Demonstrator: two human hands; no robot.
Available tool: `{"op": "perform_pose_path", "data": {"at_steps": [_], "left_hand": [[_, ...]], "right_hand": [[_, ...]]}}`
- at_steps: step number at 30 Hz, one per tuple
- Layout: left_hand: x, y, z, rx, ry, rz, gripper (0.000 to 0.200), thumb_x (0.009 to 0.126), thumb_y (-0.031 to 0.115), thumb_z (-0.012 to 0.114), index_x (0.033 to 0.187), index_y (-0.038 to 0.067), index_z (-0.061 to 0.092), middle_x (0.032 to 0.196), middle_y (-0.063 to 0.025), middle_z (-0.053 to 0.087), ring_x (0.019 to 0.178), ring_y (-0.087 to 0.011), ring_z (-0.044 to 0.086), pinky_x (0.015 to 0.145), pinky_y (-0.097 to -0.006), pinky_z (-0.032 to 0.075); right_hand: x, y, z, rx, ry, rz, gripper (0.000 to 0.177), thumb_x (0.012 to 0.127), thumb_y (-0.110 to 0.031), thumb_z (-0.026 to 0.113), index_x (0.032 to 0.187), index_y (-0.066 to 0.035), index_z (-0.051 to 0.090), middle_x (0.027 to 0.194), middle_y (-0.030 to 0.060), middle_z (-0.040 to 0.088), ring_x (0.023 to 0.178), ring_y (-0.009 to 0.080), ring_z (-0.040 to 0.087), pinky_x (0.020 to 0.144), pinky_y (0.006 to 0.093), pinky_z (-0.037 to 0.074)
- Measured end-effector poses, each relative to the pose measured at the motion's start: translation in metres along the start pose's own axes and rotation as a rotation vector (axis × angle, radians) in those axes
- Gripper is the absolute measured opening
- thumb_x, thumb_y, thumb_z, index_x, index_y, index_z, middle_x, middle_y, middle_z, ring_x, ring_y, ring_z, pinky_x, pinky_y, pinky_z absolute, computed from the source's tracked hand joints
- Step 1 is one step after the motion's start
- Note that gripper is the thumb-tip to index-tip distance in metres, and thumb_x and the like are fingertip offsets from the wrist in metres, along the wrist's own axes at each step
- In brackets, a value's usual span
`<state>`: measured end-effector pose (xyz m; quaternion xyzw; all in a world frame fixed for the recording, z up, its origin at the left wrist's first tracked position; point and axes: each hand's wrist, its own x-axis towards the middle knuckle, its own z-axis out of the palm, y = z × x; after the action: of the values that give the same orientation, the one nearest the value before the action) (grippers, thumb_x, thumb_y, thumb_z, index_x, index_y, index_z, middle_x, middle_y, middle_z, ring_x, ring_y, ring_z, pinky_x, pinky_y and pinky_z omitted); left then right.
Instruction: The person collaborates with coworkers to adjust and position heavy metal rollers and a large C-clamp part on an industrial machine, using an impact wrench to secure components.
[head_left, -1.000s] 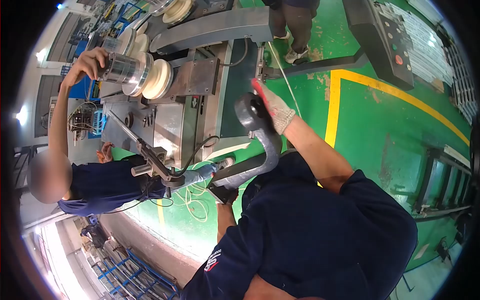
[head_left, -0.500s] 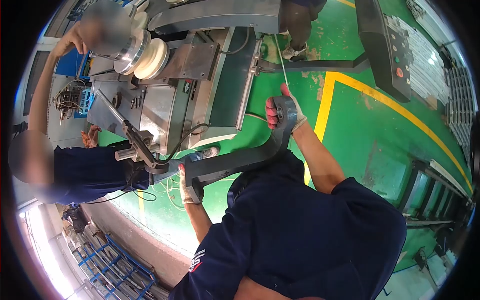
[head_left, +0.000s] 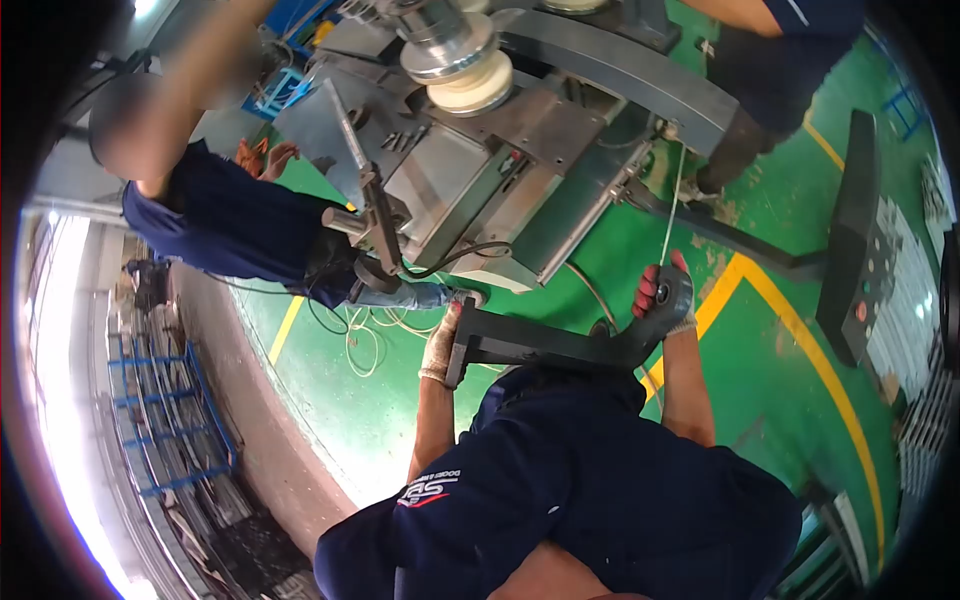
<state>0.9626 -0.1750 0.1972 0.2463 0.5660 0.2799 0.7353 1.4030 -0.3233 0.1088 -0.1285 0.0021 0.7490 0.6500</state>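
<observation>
Both my hands wear pale work gloves with red fingers. Between them, in front of my waist, is a dark, angled metal arm (head_left: 545, 342) with a broad end plate on the left and a round bored end on the right. My left hand (head_left: 440, 345) is closed on the end plate. Around the bored end, my right hand (head_left: 668, 292) grips with its red fingertips showing on the near side. A thin light cord (head_left: 673, 215) runs from near my right hand up to the machine.
Ahead stands a machine with a steel plate (head_left: 545, 128) and pale rollers (head_left: 470, 85). A control panel on a swing arm (head_left: 850, 245) is at right. One co-worker in a navy shirt (head_left: 235, 215) is at left, another person (head_left: 770, 70) behind the machine. Cables lie on the green floor (head_left: 350, 410).
My view has turned, so the machine and co-worker appear farther right. The metal arm now lies more level across my waist, still in both hands.
</observation>
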Motion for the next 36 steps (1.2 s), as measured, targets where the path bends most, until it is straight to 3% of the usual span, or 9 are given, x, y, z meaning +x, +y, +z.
{"op": "perform_pose_path", "data": {"at_steps": [2,6,13,17,23,30,33,34,36], "left_hand": [[-0.006,0.003,0.012,-0.064,0.018,0.003,0.053,0.102,0.049,0.074,0.128,0.003,0.073,0.109,-0.0072,0.078,0.09,-0.0184,0.074,0.081,-0.032,0.06],[-0.004,0.013,0.025,-0.1,-0.066,0.023,0.035,0.103,0.032,0.067,0.122,0.004,0.076,0.106,-0.0053,0.077,0.09,-0.0159,0.072,0.081,-0.0307,0.057],[0.01,0.036,0.077,0.24,-0.083,0.239,0.04,0.102,0.035,0.063,0.118,0.001,0.079,0.106,-0.0047,0.076,0.095,-0.0139,0.068,0.089,-0.03,0.052],[-0.02,0.053,0.128,0.258,-0.102,0.168,0.049,0.097,0.041,0.076,0.125,0.0,0.077,0.111,-0.0062,0.077,0.095,-0.0152,0.071,0.088,-0.0301,0.055],[-0.014,0.0,0.123,0.183,-0.066,0.007,0.041,0.101,0.035,0.076,0.119,-0.001,0.077,0.097,-0.0045,0.078,0.081,-0.0115,0.071,0.071,-0.0276,0.057],[-0.019,-0.065,0.084,0.078,0.044,-0.128,0.045,0.102,0.038,0.073,0.126,0.0,0.077,0.11,-0.0059,0.08,0.095,-0.0144,0.074,0.084,-0.0279,0.056],[0.017,-0.112,0.039,0.204,-0.013,0.28,0.042,0.102,0.037,0.073,0.123,0.001,0.078,0.107,-0.0061,0.08,0.09,-0.0146,0.074,0.079,-0.0287,0.057],[-0.043,-0.048,0.085,-0.041,0.049,-0.087,0.04,0.101,0.036,0.073,0.121,0.001,0.078,0.104,-0.0058,0.079,0.086,-0.0147,0.073,0.076,-0.0294,0.057],[-0.035,-0.057,0.069,-0.065,0.042,-0.02,0.039,0.102,0.035,0.073,0.121,0.002,0.077,0.104,-0.0054,0.079,0.084,-0.0152,0.072,0.076,-0.0295,0.057]], "right_hand": [[0.001,0.0,-0.004,0.003,0.044,-0.021,0.079,0.103,-0.08,0.031,0.098,-0.01,0.069,0.079,0.0065,0.065,0.064,0.0332,0.061,0.061,0.0507,0.047],[-0.013,-0.004,-0.005,-0.056,0.075,-0.108,0.071,0.105,-0.075,0.033,0.094,-0.012,0.065,0.073,0.0031,0.057,0.059,0.0259,0.048,0.058,0.0438,0.04],[-0.047,-0.009,-0.024,0.039,-0.138,-0.296,0.07,0.109,-0.07,0.033,0.104,-0.008,0.065,0.082,0.0047,0.058,0.068,0.0238,0.049,0.064,0.0436,0.043],[-0.075,-0.012,-0.033,0.02,-0.132,-0.356,0.071,0.11,-0.069,0.033,0.107,-0.007,0.066,0.086,0.0056,0.059,0.073,0.0242,0.051,0.066,0.0442,0.044],[-0.107,-0.023,-0.063,0.047,0.242,-0.242,0.066,0.102,-0.077,0.043,0.096,-0.014,0.063,0.076,0.0001,0.047,0.066,0.0216,0.043,0.061,0.0397,0.036],[-0.099,-0.034,-0.04,-0.05,0.74,-0.053,0.065,0.098,-0.08,0.046,0.087,-0.017,0.06,0.065,-0.0016,0.041,0.055,0.0208,0.035,0.054,0.0394,0.029],[-0.092,-0.031,-0.043,-0.055,0.706,-0.042,0.064,0.099,-0.079,0.044,0.084,-0.019,0.061,0.064,-0.0012,0.043,0.055,0.0209,0.036,0.054,0.0388,0.029],[-0.093,-0.029,-0.051,-0.004,0.569,-0.037,0.069,0.099,-0.081,0.042,0.09,-0.017,0.067,0.069,0.0006,0.05,0.057,0.0234,0.042,0.056,0.0421,0.034],[-0.091,-0.026,-0.062,-0.006,0.39,-0.028,0.072,0.1,-0.08,0.039,0.096,-0.016,0.073,0.071,0.0024,0.057,0.059,0.0252,0.047,0.058,0.0429,0.037]]}}
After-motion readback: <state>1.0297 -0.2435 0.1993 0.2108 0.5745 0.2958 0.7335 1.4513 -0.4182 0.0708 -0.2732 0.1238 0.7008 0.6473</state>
